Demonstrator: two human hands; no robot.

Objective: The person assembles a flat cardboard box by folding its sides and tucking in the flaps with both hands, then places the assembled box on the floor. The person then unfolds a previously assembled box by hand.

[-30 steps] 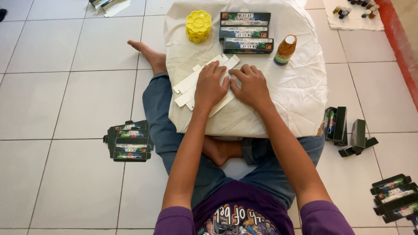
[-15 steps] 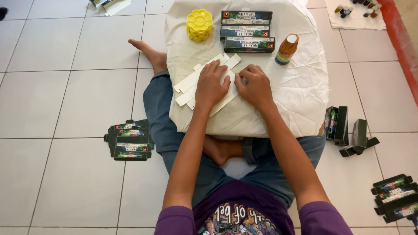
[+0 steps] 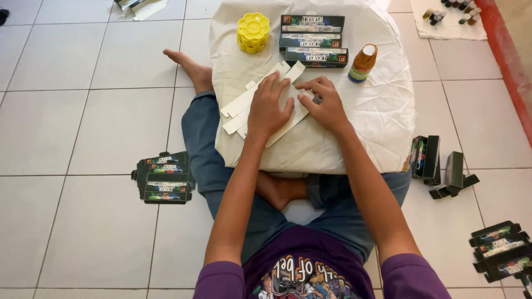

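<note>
A home floor serves as a makeshift packing spot: pale floor tiles [image 3: 72, 133], a cloth-covered low table [image 3: 377, 111] over crossed legs, flat carton stacks [image 3: 164, 178] left and small bottles [image 3: 451, 12] far right.
</note>
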